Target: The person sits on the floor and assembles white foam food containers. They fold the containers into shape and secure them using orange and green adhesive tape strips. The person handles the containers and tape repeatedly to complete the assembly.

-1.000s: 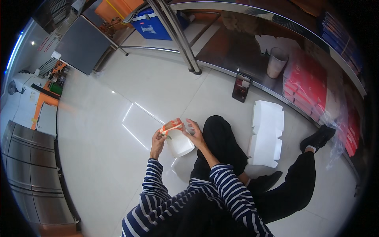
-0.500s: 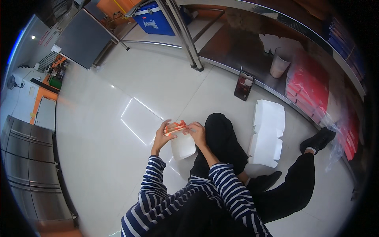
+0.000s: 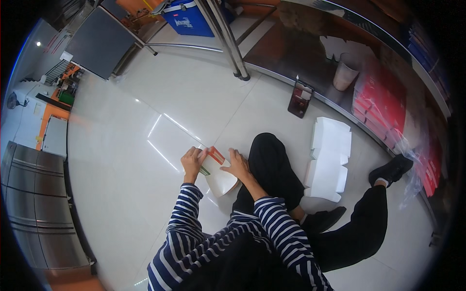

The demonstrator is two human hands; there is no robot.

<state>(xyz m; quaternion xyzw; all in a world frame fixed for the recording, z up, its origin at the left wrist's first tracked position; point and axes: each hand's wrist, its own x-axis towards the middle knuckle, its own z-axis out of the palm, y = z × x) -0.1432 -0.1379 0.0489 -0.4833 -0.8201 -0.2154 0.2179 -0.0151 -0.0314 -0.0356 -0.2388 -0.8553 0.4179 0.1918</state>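
Two hands on one box point(image 3: 218, 172) | left hand point(image 3: 192, 161), right hand point(image 3: 236, 165) pinch its top flap | crease squarely, keep box steady above floor point(image 3: 145, 106)

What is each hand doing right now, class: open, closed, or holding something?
Left hand: closed on the left edge of the white carton.
Right hand: fingers pressed on the same carton, holding it.

Glossy white tile floor point(image 3: 145, 111), steel shelving leg point(image 3: 228, 39), blue cooler point(image 3: 187, 17).
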